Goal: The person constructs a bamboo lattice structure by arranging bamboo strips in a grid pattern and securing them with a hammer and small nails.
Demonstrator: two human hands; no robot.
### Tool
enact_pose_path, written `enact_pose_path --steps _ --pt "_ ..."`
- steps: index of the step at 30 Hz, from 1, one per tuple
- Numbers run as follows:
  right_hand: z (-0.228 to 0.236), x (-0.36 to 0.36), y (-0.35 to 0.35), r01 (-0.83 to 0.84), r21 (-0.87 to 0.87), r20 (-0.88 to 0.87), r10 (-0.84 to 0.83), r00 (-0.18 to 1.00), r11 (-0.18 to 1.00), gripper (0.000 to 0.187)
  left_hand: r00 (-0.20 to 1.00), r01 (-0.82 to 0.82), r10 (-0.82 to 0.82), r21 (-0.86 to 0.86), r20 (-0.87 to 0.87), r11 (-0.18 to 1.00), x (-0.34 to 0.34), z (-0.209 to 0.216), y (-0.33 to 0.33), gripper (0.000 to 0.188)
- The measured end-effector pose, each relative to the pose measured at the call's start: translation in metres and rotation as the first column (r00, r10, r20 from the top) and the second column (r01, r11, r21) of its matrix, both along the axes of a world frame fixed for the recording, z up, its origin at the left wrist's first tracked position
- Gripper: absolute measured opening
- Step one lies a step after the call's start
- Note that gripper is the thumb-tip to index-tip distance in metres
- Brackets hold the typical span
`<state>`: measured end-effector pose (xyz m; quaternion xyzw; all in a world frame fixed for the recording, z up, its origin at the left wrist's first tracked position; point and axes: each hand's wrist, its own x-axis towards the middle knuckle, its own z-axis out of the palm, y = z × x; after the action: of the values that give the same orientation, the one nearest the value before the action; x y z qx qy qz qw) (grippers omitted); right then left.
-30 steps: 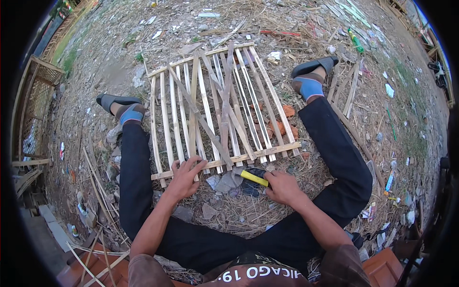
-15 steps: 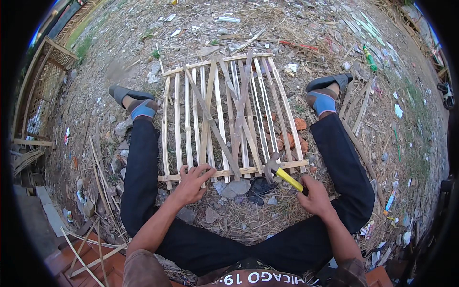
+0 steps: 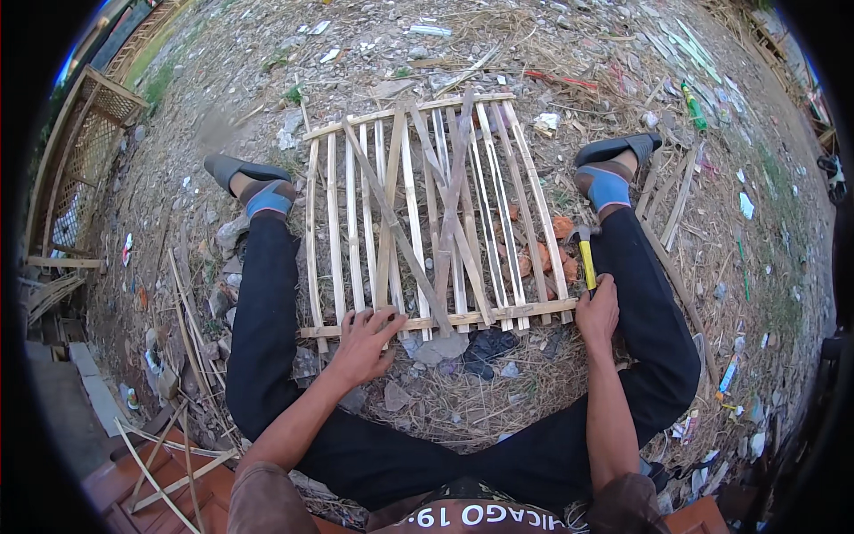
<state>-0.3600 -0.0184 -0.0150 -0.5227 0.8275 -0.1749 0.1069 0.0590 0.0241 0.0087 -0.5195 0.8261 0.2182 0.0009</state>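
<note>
- Left hand: fingers spread wide, palm pressed flat on the near crossbar of the bamboo lattice panel; grips nothing.
- Right hand: closed around the yellow handle of one hammer, at the panel's near right corner; head points away, apparently raised off the slats.
- Panel: one, lying on the littered ground between the person's outstretched legs.
- Slats: roughly a dozen upright, two crossbars, three diagonals; exact count uncertain.
</note>
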Motion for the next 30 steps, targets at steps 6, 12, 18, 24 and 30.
enact_pose_path --steps 6,12,18,24,30 --pt "0.014 0.04 -0.007 -0.331 -0.21 -0.048 0.328 0.943 0.92 0.024 0.874 -0.444 0.421 -0.046 -0.242 0.895 -0.045 0.004 -0.019 0.041" --pt "0.014 0.128 -0.031 -0.352 -0.095 0.478 0.353 0.804 0.931 0.026 0.671 -0.715 0.708 0.064 -0.22 0.697 -0.098 -0.017 -0.042 0.047" --pt "0.018 0.175 -0.045 -0.331 0.14 0.418 0.247 0.874 0.933 0.044 0.565 -0.748 0.783 0.239 -0.259 0.619 -0.096 -0.025 -0.045 0.047" --pt "0.018 0.191 -0.052 -0.343 0.253 0.391 0.228 0.892 0.905 0.041 0.474 -0.745 0.818 0.347 -0.324 0.569 -0.086 -0.038 -0.045 0.046" --pt "0.005 0.187 -0.059 -0.382 0.281 0.446 0.233 0.864 0.88 0.038 0.371 -0.765 0.831 0.371 -0.415 0.527 -0.078 -0.047 -0.047 0.043"
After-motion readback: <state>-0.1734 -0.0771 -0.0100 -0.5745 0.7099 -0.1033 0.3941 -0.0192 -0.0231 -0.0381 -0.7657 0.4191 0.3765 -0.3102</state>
